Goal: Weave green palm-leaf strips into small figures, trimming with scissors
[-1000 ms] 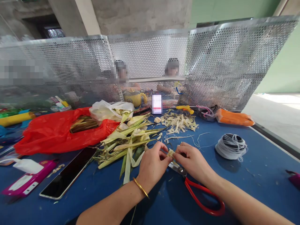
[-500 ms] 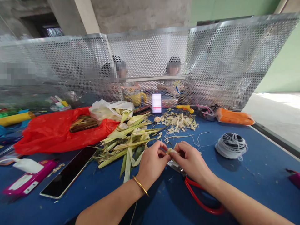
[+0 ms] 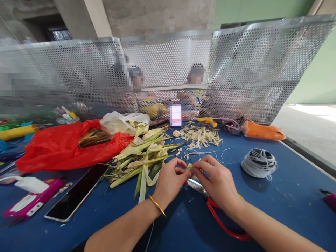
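Note:
My left hand (image 3: 170, 180) and my right hand (image 3: 217, 182) meet above the blue table (image 3: 288, 196), both pinching a small folded piece of pale palm leaf (image 3: 189, 167) between their fingertips. A gold bangle sits on my left wrist. Red-handled scissors (image 3: 220, 218) lie on the table under my right hand and forearm, blades pointing left. A pile of green and pale leaf strips (image 3: 143, 154) lies just left of my left hand. Leaf trimmings (image 3: 201, 136) are scattered beyond my hands.
A coil of white string (image 3: 259, 162) lies to the right. A red plastic bag (image 3: 60, 145), a white bag (image 3: 123, 123), a dark tablet (image 3: 77, 194) and a pink case (image 3: 30, 201) are at the left. An upright phone (image 3: 175, 115) and orange item (image 3: 262, 131) stand by the perforated metal screen (image 3: 236, 70). Two people sit behind it.
Both hands lifted slightly away from me with the leaf piece and turned it between the fingertips. The scissors stay on the table.

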A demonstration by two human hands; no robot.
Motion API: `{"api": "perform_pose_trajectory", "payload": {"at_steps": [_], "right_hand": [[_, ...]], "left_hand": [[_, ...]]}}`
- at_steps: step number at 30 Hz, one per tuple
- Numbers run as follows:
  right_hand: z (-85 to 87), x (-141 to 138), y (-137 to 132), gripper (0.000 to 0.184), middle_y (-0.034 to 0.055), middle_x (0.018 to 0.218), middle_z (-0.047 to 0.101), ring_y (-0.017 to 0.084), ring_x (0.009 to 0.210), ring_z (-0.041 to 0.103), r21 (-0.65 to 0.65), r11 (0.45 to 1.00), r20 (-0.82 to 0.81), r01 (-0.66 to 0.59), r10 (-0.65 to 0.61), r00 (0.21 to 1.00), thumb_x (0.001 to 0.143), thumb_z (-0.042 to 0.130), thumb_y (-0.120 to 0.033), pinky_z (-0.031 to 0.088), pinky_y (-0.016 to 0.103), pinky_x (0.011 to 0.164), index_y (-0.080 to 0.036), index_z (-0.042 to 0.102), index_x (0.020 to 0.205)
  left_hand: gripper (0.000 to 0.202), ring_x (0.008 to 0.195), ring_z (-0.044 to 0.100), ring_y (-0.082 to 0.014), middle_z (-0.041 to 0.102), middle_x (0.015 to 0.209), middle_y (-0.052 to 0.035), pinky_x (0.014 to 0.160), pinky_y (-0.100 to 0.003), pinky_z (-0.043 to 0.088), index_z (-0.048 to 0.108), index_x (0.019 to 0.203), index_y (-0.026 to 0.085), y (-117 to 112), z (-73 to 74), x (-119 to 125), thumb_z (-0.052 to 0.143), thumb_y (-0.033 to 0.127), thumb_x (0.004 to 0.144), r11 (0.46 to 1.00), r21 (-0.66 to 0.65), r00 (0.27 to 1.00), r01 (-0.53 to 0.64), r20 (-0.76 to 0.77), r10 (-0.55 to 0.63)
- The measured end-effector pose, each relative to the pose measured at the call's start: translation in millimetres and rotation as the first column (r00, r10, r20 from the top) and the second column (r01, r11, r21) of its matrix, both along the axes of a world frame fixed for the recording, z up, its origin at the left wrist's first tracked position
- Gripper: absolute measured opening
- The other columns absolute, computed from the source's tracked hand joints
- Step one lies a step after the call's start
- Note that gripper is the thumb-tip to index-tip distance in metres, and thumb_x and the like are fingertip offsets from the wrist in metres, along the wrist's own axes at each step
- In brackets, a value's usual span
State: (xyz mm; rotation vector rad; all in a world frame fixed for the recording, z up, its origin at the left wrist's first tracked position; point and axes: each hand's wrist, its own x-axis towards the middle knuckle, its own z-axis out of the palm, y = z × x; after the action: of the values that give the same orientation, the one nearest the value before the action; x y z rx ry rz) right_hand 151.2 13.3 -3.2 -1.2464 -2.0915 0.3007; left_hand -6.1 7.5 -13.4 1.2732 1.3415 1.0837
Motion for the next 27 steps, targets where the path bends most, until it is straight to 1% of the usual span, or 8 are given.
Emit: {"api": "perform_pose_trajectory", "payload": {"at_steps": [4, 8, 11, 14, 18, 22, 24, 27], "right_hand": [[1.0, 0.1, 4.0, 0.017, 0.0021, 0.082, 0.065, 0.017, 0.077, 0.061, -0.188, 0.982, -0.211, -0.022, -0.018, 0.977, 0.085, 0.055, -0.026, 0.044, 0.026, 0.069, -0.024, 0.071, 0.079], [-0.4, -0.3, 8.3, 0.012, 0.0005, 0.075, 0.068, 0.018, 0.072, 0.061, -0.308, 0.951, -0.275, -0.037, -0.052, 0.96, 0.08, 0.056, -0.026, 0.045, 0.027, 0.066, -0.022, 0.067, 0.079], [-4.9, -0.8, 11.4, 0.007, -0.0012, 0.066, 0.065, 0.016, 0.063, 0.059, -0.368, 0.929, -0.354, -0.043, -0.097, 0.93, 0.076, 0.059, -0.026, 0.044, 0.026, 0.059, -0.02, 0.061, 0.08], [-9.7, -0.2, 14.3, 0.011, -0.0021, 0.064, 0.063, 0.016, 0.06, 0.058, -0.384, 0.921, -0.431, -0.064, -0.117, 0.895, 0.074, 0.061, -0.028, 0.044, 0.026, 0.058, -0.02, 0.058, 0.081], [-5.9, 3.5, 15.7, 0.01, -0.0013, 0.068, 0.067, 0.017, 0.066, 0.06, -0.402, 0.912, -0.365, -0.075, -0.085, 0.927, 0.076, 0.06, -0.028, 0.044, 0.027, 0.064, -0.021, 0.064, 0.081], [6.5, 7.6, 16.3, 0.018, 0.0011, 0.081, 0.072, 0.019, 0.079, 0.063, -0.448, 0.872, -0.321, -0.195, 0.046, 0.946, 0.078, 0.057, -0.029, 0.044, 0.029, 0.072, -0.02, 0.071, 0.085], [9.2, 8.6, 17.7, 0.019, 0.0012, 0.079, 0.072, 0.019, 0.077, 0.062, -0.471, 0.853, -0.32, -0.226, 0.074, 0.945, 0.079, 0.057, -0.031, 0.043, 0.028, 0.07, -0.019, 0.072, 0.082], [7.0, 9.3, 20.8, 0.019, -0.0005, 0.068, 0.067, 0.016, 0.067, 0.057, -0.477, 0.845, -0.331, -0.24, 0.08, 0.94, 0.077, 0.057, -0.032, 0.041, 0.026, 0.063, -0.018, 0.07, 0.072]], "left_hand": [[0.021, 0.047, 0.058, -0.0123, 0.063, 0.055, 0.0031, 0.048, -0.021, 0.042, 0.053, 0.076, 0.019, -1.9, 4.0, 1.3, 0.071, 0.024, 0.067, 1.0, 0.003, 0.999, -0.015, -0.049, 0.015], [0.019, 0.049, 0.06, -0.0137, 0.066, 0.058, 0.002, 0.049, -0.022, 0.042, 0.055, 0.077, 0.02, -3.0, 3.5, 1.2, 0.07, 0.025, 0.068, 0.999, 0.047, 0.992, -0.026, -0.121, 0.032], [0.016, 0.052, 0.061, -0.0144, 0.067, 0.061, 0.0021, 0.051, -0.022, 0.042, 0.057, 0.078, 0.021, -4.2, 0.7, 0.9, 0.07, 0.025, 0.069, 0.995, 0.1, 0.983, -0.021, -0.182, 0.039], [0.013, 0.057, 0.063, -0.0152, 0.067, 0.063, 0.0022, 0.053, -0.023, 0.041, 0.058, 0.075, 0.022, -5.9, -0.4, 1.1, 0.069, 0.025, 0.069, 0.99, 0.144, 0.967, 0.01, -0.254, 0.027], [0.01, 0.065, 0.064, -0.0157, 0.069, 0.067, 0.0019, 0.059, -0.023, 0.042, 0.059, 0.071, 0.022, -6.6, 0.8, 1.0, 0.069, 0.021, 0.069, 0.981, 0.185, 0.943, 0.055, -0.332, 0.01], [0.004, 0.067, 0.065, -0.0153, 0.07, 0.071, 0.0024, 0.06, -0.023, 0.042, 0.063, 0.076, 0.023, -6.0, 3.3, 0.2, 0.065, 0.021, 0.072, 0.98, 0.187, 0.947, 0.068, -0.321, -0.004], [0.003, 0.067, 0.064, -0.0148, 0.07, 0.07, 0.0028, 0.061, -0.023, 0.041, 0.064, 0.075, 0.023, -6.5, 5.1, -0.2, 0.063, 0.021, 0.074, 0.975, 0.195, 0.941, 0.106, -0.337, -0.035], [0.003, 0.065, 0.062, -0.0141, 0.068, 0.068, 0.0032, 0.062, -0.023, 0.04, 0.064, 0.071, 0.023, -8.0, 7.8, -0.2, 0.063, 0.021, 0.074, 0.963, 0.211, 0.92, 0.166, -0.384, -0.074]]}}
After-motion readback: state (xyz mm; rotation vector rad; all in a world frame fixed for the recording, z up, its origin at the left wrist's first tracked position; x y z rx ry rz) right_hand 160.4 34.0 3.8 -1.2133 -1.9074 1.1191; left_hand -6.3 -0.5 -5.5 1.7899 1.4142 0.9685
